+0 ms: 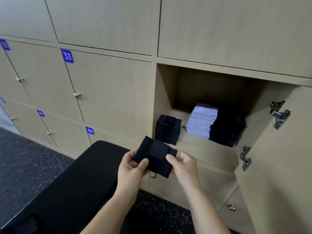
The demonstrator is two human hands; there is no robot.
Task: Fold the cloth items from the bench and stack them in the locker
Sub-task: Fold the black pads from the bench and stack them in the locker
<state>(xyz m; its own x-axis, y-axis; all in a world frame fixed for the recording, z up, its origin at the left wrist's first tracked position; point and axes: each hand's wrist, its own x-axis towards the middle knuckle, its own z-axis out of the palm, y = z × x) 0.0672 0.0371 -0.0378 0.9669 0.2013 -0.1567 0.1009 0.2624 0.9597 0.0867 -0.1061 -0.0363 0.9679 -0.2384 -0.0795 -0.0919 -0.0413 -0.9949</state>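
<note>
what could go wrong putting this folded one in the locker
The folded black cloth is pinched by the left hand and right hand, so its top flap may spring open on release. The small black stack sits at the locker shelf front edge; a careless drop could tip it out.

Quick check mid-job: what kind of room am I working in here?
Most likely a gym or changing-room locker area: a wall of numbered wooden lockers, a black padded bench and speckled rubber-like flooring. One open locker holds stacks of folded cloths.

Blue plate 33 (pixel 67 56); brass knob (pixel 77 95); speckled floor (pixel 25 157).
</note>
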